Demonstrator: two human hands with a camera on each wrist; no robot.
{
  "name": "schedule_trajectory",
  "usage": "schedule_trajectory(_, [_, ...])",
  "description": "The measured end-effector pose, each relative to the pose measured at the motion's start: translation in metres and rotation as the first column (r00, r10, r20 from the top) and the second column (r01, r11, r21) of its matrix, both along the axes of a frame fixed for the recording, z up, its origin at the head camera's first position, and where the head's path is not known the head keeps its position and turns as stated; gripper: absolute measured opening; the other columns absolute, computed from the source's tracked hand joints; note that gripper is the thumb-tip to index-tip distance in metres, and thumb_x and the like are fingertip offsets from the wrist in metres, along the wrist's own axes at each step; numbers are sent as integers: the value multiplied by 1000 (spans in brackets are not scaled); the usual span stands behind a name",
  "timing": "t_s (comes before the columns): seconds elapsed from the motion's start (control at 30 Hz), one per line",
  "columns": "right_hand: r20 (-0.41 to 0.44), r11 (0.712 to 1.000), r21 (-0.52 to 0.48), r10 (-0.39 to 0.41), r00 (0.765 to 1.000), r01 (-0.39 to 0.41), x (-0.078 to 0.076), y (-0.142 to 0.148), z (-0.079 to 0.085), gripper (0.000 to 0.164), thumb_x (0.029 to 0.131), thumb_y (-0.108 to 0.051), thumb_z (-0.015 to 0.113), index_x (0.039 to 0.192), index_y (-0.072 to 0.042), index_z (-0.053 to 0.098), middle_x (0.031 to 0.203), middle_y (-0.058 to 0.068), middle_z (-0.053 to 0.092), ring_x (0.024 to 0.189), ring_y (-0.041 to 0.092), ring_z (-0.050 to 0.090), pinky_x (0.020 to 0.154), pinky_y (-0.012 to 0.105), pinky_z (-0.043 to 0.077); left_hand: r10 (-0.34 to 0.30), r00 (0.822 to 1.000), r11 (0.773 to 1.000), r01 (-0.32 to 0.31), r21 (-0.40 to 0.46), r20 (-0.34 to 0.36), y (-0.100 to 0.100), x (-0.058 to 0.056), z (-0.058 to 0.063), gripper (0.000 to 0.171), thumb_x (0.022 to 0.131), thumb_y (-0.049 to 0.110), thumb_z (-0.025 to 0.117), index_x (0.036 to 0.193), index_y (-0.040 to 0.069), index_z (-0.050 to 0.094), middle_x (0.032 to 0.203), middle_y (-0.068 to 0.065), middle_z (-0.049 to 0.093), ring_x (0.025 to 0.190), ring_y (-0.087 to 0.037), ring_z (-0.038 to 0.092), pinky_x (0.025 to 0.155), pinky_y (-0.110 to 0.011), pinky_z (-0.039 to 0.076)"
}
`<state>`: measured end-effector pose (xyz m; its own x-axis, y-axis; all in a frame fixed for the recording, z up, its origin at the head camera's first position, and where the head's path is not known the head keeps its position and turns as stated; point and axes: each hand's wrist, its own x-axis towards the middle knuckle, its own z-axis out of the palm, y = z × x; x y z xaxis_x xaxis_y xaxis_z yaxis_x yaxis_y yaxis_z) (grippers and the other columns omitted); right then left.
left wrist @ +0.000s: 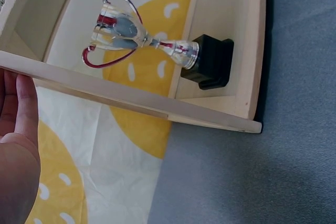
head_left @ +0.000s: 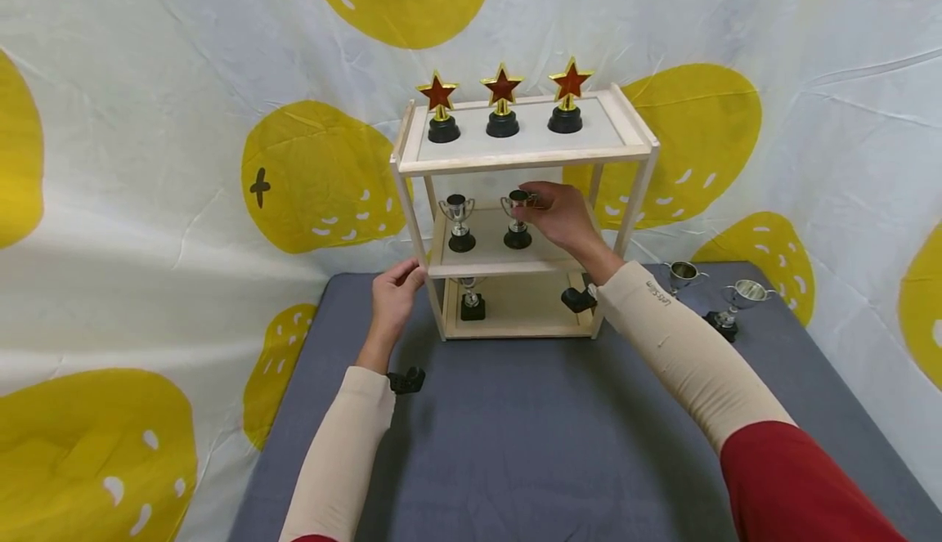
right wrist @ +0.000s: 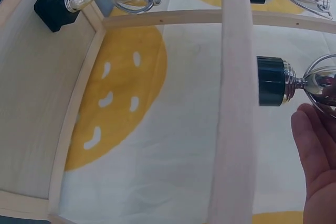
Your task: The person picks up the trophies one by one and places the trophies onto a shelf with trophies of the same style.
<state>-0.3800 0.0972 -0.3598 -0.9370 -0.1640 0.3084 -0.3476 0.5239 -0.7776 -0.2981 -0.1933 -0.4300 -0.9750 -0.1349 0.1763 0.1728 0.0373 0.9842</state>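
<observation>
On the middle tier of a small wooden shelf (head_left: 508,271), my right hand (head_left: 562,215) pinches a silver trophy cup (head_left: 518,230) at its bowl and right handle. That cup stands upright, its round black base (right wrist: 271,81) at the shelf board. A matching trophy cup (head_left: 458,213) stands to its left. My left hand (head_left: 396,293) holds the shelf's left front post, fingers (left wrist: 26,106) reaching behind it. Beside this hand, on the bottom tier, stands a silver trophy cup (left wrist: 121,27) with a square black base.
Three star trophies (head_left: 503,100) with black bases line the top tier. Two larger silver cups, one nearer (head_left: 745,297) and one behind my right forearm (head_left: 683,274), stand on the grey table (head_left: 515,436) right of the shelf. A lemon-patterned cloth (head_left: 184,158) hangs behind.
</observation>
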Motion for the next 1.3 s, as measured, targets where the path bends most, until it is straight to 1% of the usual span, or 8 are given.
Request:
schedule_trajectory(0.13, [13, 999, -28, -19, 1000, 19, 3, 4, -3, 52, 86, -40, 76, 131, -15, 65, 113, 9, 72, 103, 24, 71, 87, 43, 59, 2, 1000, 1000, -2, -1, 8, 0, -1, -1, 33, 93, 9, 66, 122, -7, 66, 124, -27, 64, 93, -2, 66, 87, -18, 58])
schedule_trajectory(0.27, [27, 996, -73, -43, 999, 45, 8, 8, -8, 46, 87, -39, 76, 124, -14, 68, 116, 8, 73, 108, 22, 70, 92, 42, 58, 4, 1000, 1000, -4, 12, 9, -3, -8, -13, 34, 94, 10, 66, 123, -6, 66, 126, -27, 63, 92, 0, 66, 87, -18, 58])
schedule_trajectory(0.43, [-18, 990, -78, -120, 993, 118, 19, 15, -14, 40, 88, -33, 76, 120, -10, 71, 119, 12, 72, 110, 26, 69, 92, 44, 58, 14, 1000, 1000, -14, 27, -3, -3, -16, -25, 35, 93, 13, 67, 124, -5, 66, 127, -27, 62, 92, 2, 66, 86, -17, 58])
schedule_trajectory(0.63, [-31, 978, -133, -169, 985, 164, 40, 23, -17, 38, 87, -30, 76, 119, -8, 72, 115, 12, 73, 105, 27, 71, 89, 43, 59, 49, 998, 998, -48, 32, -27, -1, -12, -23, 33, 93, 11, 68, 121, -5, 67, 123, -26, 64, 89, 1, 67, 82, -14, 58])
schedule_trajectory(0.8, [-46, 979, -157, -143, 989, 134, 60, 33, -22, 36, 89, -29, 74, 118, -8, 72, 114, 13, 73, 104, 28, 71, 90, 44, 59, 46, 999, 999, -46, 2, 3, -1, -9, -23, 32, 94, 12, 67, 122, -2, 68, 122, -24, 65, 91, 1, 66, 84, -15, 58])
schedule_trajectory(0.9, [-36, 976, -184, -124, 992, 115, 72, 36, -25, 35, 89, -28, 75, 117, -8, 72, 114, 14, 73, 103, 28, 71, 87, 39, 60, 49, 999, 999, -48, -23, 17, -3, -9, -28, 33, 94, 16, 67, 123, 1, 68, 120, -21, 67, 92, 0, 66, 85, -16, 58])
schedule_trajectory(1.07, [-28, 977, -187, -110, 994, 103, 91, 40, -27, 39, 88, -32, 75, 119, -8, 72, 114, 12, 74, 101, 24, 71, 79, 18, 58, 56, 998, 998, -56, -3, 4, -5, -9, -30, 33, 93, 16, 68, 122, 0, 68, 116, -19, 68, 90, -2, 67, 85, -18, 59])
schedule_trajectory(1.3, [-30, 971, -208, -125, 992, 116, 112, 53, -28, 38, 87, -29, 77, 118, -8, 72, 113, 12, 74, 90, -6, 66, 76, 8, 54, 54, 999, 998, -54, -14, 5, -4, -11, -28, 34, 93, 17, 69, 123, 1, 68, 117, -19, 68, 91, 0, 67, 84, -15, 58])
